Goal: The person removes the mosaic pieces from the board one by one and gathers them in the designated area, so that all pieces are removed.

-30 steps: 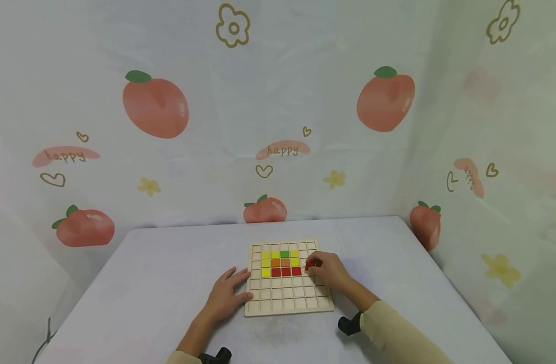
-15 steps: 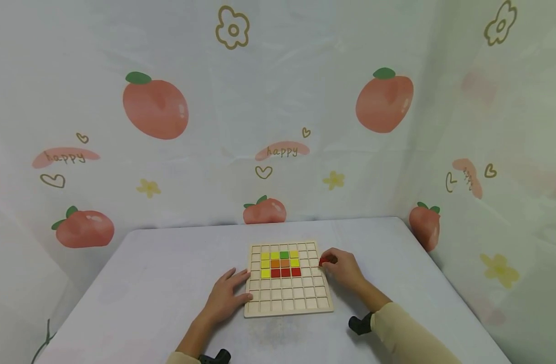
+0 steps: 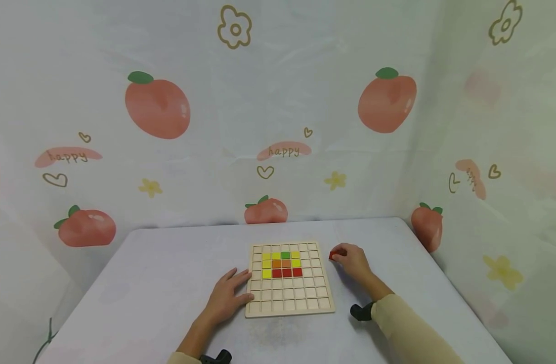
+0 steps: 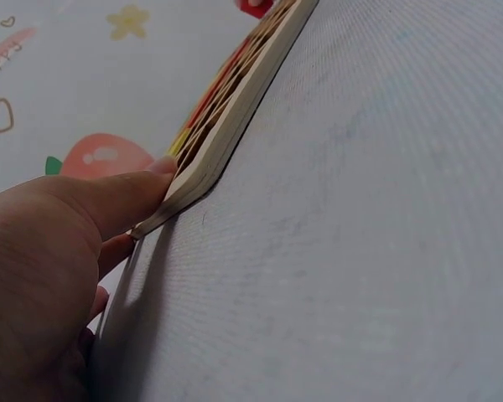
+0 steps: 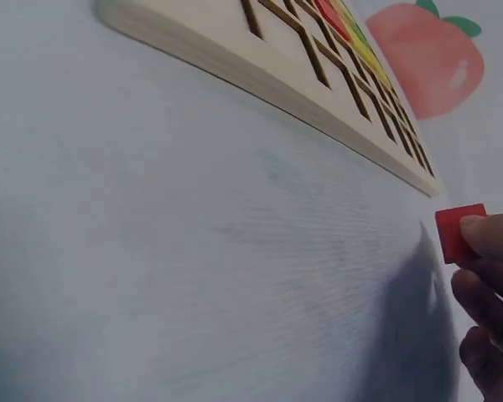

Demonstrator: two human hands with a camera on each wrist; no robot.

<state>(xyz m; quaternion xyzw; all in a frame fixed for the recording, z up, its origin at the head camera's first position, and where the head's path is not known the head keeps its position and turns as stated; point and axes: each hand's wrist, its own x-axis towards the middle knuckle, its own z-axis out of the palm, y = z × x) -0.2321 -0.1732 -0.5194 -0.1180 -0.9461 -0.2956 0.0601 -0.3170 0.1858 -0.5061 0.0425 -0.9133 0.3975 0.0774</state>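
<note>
Right of centre in the head view, I see the right hand has pulled off the wooden grid board and now sits on the table just beside its right edge, fingertips pinching a red tile (over the grid's right columns a second ago). So that tile has come off the board, not gone in. Left hand hasn't moved: fingers relaxed flat, touching the board's left edge.

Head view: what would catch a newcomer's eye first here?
The wooden grid board mid-table, with a block of yellow, orange, green and red tiles in its upper cells. Just off its right edge, the right hand pinches a red tile, while the left hand rests against the board's left edge.
</note>
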